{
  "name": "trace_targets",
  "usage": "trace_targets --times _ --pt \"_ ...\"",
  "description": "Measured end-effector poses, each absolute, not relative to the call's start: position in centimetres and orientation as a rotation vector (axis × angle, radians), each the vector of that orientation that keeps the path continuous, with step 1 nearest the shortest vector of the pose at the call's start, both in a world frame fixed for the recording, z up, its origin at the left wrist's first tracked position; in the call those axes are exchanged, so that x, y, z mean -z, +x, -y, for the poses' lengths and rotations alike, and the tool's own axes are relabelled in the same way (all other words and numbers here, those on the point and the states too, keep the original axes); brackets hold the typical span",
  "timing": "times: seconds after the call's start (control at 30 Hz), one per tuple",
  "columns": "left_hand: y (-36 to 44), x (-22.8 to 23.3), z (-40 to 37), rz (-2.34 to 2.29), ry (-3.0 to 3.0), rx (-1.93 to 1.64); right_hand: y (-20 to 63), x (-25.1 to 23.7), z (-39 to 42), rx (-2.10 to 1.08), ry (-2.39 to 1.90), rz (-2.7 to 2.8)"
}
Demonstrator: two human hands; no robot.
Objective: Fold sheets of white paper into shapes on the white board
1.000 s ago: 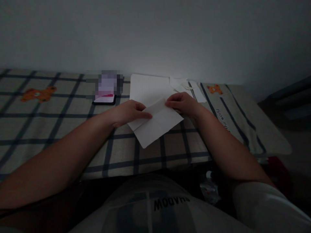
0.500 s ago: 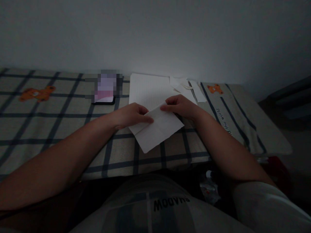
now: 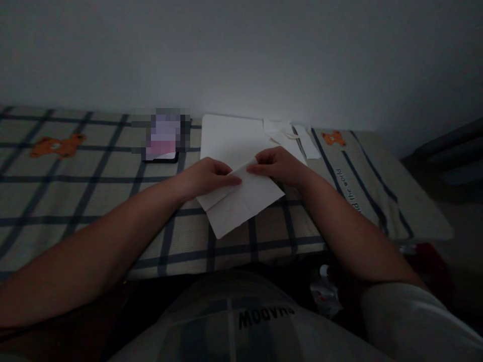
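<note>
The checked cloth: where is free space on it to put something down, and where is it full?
Free: the checked cloth left of the left hand, below the phone. Crowded: the far side, with the white sheet and paper scraps beyond the folded paper and right hand.

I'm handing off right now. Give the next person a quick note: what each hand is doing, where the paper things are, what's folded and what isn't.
Left hand: fingers pressing on the folded white sheet, at its upper left edge.
Right hand: pinching the sheet's top corner.
The sheet lies tilted on the checked cloth, at least one fold in it; creases show.
Behind it: a flat white sheet and small paper pieces near the wall. A phone lies to the left.
Done: first folds. Left: the fold under the fingers looks unfinished, the flat sheet unfolded.
</note>
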State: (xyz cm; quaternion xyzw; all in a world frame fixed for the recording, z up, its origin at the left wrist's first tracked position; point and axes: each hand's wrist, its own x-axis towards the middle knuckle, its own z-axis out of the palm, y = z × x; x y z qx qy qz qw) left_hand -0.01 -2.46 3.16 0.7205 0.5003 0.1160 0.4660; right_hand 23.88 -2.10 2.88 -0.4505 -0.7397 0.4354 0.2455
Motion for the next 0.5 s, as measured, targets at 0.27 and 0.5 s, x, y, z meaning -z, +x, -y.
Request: trace_targets --times 0.27,0.5 --pt "0.01 -3.81 2.58 -1.233 1.845 -0.241 23.91 -2.83 2.07 -1.227 -1.235 2.038" --pt "0.03 -3.41 2.59 -1.217 1.828 -0.227 23.75 -2.36 2.01 -1.281 -1.213 1.987"
